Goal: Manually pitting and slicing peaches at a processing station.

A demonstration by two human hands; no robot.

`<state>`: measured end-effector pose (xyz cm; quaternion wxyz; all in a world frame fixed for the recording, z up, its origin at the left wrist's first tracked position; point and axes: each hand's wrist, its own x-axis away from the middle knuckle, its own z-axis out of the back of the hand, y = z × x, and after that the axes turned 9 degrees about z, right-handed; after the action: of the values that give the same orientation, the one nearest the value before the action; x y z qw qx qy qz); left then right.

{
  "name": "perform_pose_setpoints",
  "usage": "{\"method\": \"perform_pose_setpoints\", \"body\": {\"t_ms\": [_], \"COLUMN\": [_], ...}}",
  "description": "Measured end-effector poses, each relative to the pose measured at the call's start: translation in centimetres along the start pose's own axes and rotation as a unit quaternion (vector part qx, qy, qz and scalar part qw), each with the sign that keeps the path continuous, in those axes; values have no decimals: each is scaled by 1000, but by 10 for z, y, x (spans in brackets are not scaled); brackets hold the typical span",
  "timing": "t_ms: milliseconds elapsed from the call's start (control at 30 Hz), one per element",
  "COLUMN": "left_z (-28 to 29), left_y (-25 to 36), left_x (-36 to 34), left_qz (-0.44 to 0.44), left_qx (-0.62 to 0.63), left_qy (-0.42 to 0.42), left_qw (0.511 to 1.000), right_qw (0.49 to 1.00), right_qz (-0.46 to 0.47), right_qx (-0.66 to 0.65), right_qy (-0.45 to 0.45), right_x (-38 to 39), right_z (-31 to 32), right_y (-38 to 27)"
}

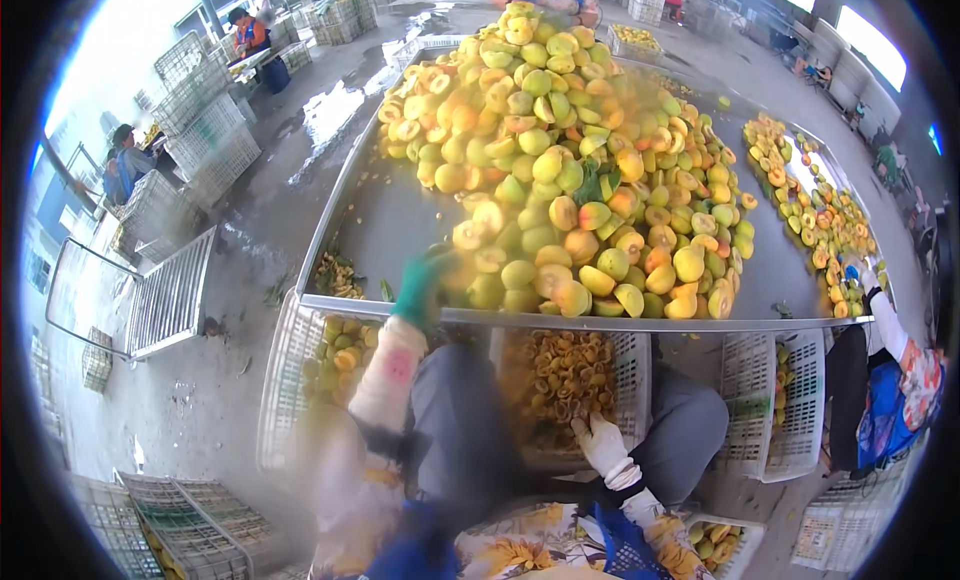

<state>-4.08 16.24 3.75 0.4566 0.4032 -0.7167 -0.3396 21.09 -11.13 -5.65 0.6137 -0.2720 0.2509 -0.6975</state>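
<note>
Many halved fruits [545, 170] heaped high on a metal table [400, 215]

Yellow and green skins run through the pile, with orange-red blushes on some. Many halves lie cut face up, showing pale golden flesh and a round hollow, a few of them darker inside; others turn their smooth, rounded backs outward. Green leaves [597, 183] sit among them. The heap peaks toward the table's far side and spills down to its near edge. Part of it is hazy.

The person's two hands are well apart. The left hand [425, 285], in a green glove, is at the near edge beside the lowest fruit; it is blurred, and I cannot tell whether it grips anything. The right hand [603, 448], in a white glove, is low, fingers bent, by small brown pieces [570, 365] in a white crate [633, 380]; whether it holds something is unclear. More fruit lies in a left-hand crate [283, 390].
</note>
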Motion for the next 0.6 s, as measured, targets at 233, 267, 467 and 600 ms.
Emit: {"method": "perform_pose_setpoints", "body": {"t_ms": [233,267,467,600], "left_z": [-38,-62,-115,-107], "left_y": [-79,-79,-92,-94], "left_x": [111,128,172,180], "left_qz": [-13,-23,14,129], "left_qx": [109,175,243,315], "left_qy": [-126,-105,-133,-206], "left_qw": [986,979,961,917], "right_qw": [870,797,952,964], "right_qz": [-159,-201,191,183], "right_qx": [-466,-565,-160,-40], "right_qy": [14,69,179,188], "right_x": [-10,-5,26,35], "right_z": [50,55,34,33], "right_y": [-90,-103,-111,-103]}}
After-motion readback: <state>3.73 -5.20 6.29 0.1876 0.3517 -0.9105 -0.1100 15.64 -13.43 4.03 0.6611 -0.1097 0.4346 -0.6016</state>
